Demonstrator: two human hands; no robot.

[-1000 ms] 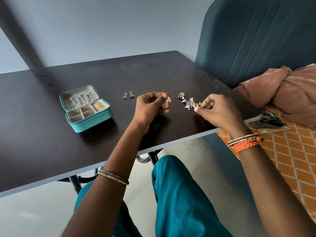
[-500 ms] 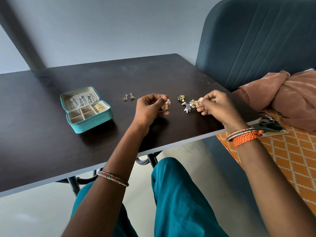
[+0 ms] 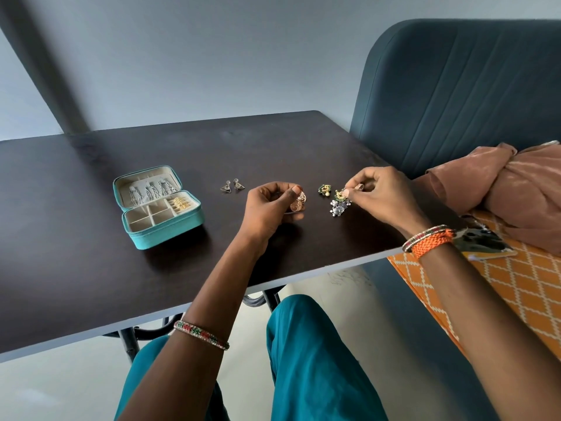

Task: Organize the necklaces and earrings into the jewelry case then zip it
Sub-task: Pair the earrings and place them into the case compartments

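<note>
Pinching a rose-gold earring (image 3: 299, 202) in left grip (image 3: 270, 208) — right grip (image 3: 379, 196) pinches a small earring (image 3: 359, 186), case (image 3: 158, 205) well left.

The table (image 3: 91, 268) has a dark, smooth top with a dull sheen. The jewelry case (image 3: 164, 229) looks like teal fabric or faux leather outside, with a matt cream lining. The triangular earrings (image 3: 232, 186) glint like metal. The chair (image 3: 455, 95) wears matt, ribbed upholstery.
</note>
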